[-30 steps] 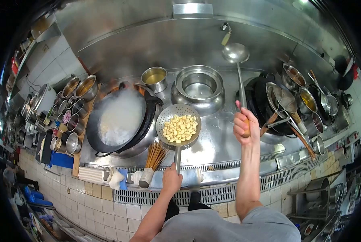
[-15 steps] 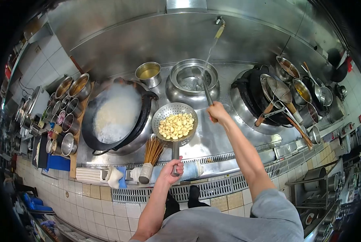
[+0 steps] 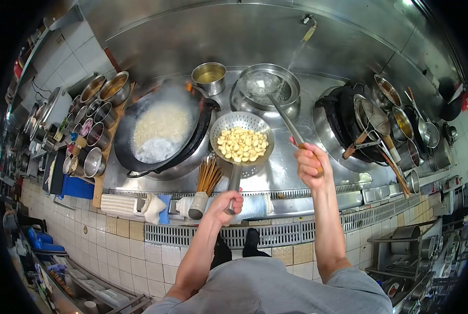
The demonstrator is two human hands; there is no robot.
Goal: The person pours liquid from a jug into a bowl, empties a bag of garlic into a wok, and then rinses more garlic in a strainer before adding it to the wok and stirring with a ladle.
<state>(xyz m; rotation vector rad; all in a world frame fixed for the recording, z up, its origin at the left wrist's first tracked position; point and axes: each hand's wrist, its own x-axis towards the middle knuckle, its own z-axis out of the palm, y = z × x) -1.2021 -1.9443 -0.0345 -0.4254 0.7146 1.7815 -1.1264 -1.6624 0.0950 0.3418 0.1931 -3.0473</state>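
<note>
My left hand (image 3: 226, 205) is closed round the handle of a perforated metal strainer (image 3: 263, 123), held level beside the wok. In its bowl lies a heap of pale yellow pieces (image 3: 243, 145) that look like garlic cloves. My right hand (image 3: 314, 163) grips the wooden-ended handle of a long metal ladle (image 3: 285, 114). The ladle's bowl, which looks full of water, is above the round steel water pot (image 3: 293, 99). Left of the strainer, a black wok (image 3: 125, 157) holds steaming, foaming pale liquid (image 3: 161, 128).
Water runs from a tap (image 3: 310, 32) into the pot. A steel pot of yellow liquid (image 3: 209, 76) stands behind. A bamboo brush (image 3: 208, 175) lies at the front edge. Wire strainers (image 3: 370, 112) rest over the right burner; condiment pots (image 3: 94, 163) line the left.
My right hand has come back toward me, with the ladle's bowl now at the left of the water pot. The strainer stays by the wok. The whole view has shifted slightly.
</note>
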